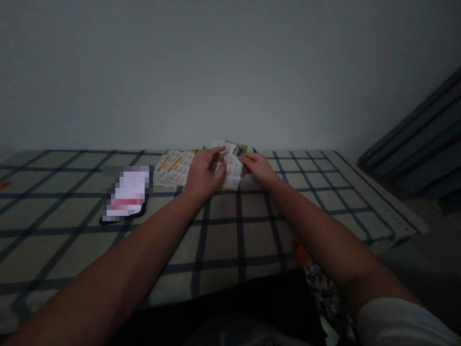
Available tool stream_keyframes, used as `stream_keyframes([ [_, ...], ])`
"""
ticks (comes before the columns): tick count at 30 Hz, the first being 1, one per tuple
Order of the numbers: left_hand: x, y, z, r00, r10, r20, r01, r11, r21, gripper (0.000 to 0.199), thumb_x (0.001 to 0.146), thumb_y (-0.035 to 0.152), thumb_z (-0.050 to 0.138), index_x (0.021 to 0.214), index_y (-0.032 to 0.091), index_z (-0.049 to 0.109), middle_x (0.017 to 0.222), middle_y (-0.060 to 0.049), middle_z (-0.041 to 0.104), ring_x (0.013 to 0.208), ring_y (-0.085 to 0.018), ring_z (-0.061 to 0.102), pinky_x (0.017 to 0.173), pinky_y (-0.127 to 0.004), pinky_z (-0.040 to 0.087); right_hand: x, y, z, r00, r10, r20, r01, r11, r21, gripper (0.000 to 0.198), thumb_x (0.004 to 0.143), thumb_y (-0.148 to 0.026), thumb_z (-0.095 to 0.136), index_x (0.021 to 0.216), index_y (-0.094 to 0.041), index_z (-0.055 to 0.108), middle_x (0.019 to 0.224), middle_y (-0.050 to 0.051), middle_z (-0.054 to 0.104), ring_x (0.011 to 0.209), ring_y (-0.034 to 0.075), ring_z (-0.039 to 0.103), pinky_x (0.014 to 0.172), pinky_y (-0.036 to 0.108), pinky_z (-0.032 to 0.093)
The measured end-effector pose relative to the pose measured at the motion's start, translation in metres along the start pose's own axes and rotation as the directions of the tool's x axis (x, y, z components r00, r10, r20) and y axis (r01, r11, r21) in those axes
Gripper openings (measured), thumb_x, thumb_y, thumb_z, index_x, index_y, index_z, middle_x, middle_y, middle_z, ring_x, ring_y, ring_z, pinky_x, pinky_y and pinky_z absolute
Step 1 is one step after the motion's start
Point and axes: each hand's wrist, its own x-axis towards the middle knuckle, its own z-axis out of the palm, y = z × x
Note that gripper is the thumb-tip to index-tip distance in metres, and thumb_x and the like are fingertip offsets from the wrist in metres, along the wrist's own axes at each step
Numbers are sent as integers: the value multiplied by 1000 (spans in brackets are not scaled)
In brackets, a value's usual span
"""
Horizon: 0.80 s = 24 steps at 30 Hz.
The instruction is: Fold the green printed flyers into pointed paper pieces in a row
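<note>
While the left hand (205, 170) arches over the printed sheet (232, 180), thumb and fingers apart (whether they touch it, I cannot tell), here's the right hand (261, 169), finger and thumb pinched on that sheet's right edge! The sheet lies on the checked cloth (221, 242), toward the far wall (230, 72), more printed pages (176, 168) fanned left, a phone (126, 192) farther left and nearer.

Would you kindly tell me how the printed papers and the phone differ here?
The printed papers form an overlapping spread; the phone is a single slab. The right hand pinches the papers' edge; neither hand touches the phone. The papers carry rows of coloured print; the phone's pixelated screen is pale with a reddish band. Both are on the checked cloth.
</note>
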Motion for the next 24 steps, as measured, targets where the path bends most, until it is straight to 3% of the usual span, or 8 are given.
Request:
stream_keyframes([
  [3, 6, -9, 1, 974, -195, -114, 178, 973, -148, 49, 84, 28, 72, 131, 21, 65, 125, -11, 66, 107, -24, 64, 92, -39, 55, 1, 1, -5, 997, -16, -72, 17, 1000, 8, 29, 86, -45, 70, 78, -18, 64, 70, -1, 62, 60, 11, 54, 55, 24, 46],
  [4, 7, -13, 4, 956, -281, -78, 253, 933, -254, 53, 82, 31, 75, 132, 21, 65, 126, -12, 67, 103, -24, 66, 88, -38, 57, 1, 2, -6, 996, -25, -83, 25, 1000, -3, 29, 86, -46, 69, 79, -18, 64, 70, -1, 61, 60, 11, 54, 55, 24, 46],
  [6, 7, -19, 10, 906, -405, 124, 412, 778, -474, 51, 83, 41, 76, 129, 20, 68, 117, -11, 72, 96, -24, 70, 83, -39, 58, 2, 4, -8, 995, -46, -86, 44, 999, -23, 30, 87, -48, 69, 80, -19, 63, 70, -1, 60, 60, 11, 53, 55, 24, 45],
  [8, 4, -25, 16, 861, -423, 281, 503, 633, -588, 44, 83, 49, 75, 116, 19, 74, 108, -11, 76, 95, -27, 72, 83, -42, 59, 2, 7, -10, 995, -66, -77, 64, 998, -23, 31, 86, -49, 70, 83, -19, 64, 71, -1, 61, 60, 11, 53, 55, 24, 44],
  [14, 1, -31, 25, 794, -516, 321, 569, 447, -690, 34, 79, 44, 81, 101, 18, 75, 97, -9, 79, 90, -25, 74, 85, -41, 61, 4, 10, -14, 988, -131, -79, 130, 991, -18, 50, 88, -44, 71, 133, -27, 57, 69, -6, 59, 56, 11, 52, 54, 24, 47],
  [16, 5, -31, 24, 768, -552, 325, 574, 370, -730, 29, 80, 37, 80, 100, 17, 74, 97, -9, 79, 91, -25, 75, 88, -42, 60, 4, 10, -14, 987, -152, -45, 151, 988, -32, 52, 91, -40, 68, 140, -28, 54, 72, -5, 62, 57, 10, 53, 55, 23, 48],
  [21, 12, -28, 20, 728, -608, 318, 568, 274, -776, 18, 82, 22, 72, 99, 13, 71, 96, -11, 78, 93, -25, 76, 92, -43, 60, -2, 7, -9, 990, -124, 68, 132, 981, -141, 25, 87, -33, 67, 108, -21, 72, 92, 3, 70, 67, 11, 58, 57, 23, 49],
  [24, 12, -25, 17, 717, -621, 317, 585, 289, -758, 18, 84, 18, 68, 100, 13, 71, 103, -12, 78, 93, -22, 75, 86, -38, 63, -5, 3, -7, 985, -119, 126, 143, 970, -198, 27, 79, -36, 76, 100, -19, 73, 94, 4, 70, 75, 14, 60, 62, 25, 50],
])
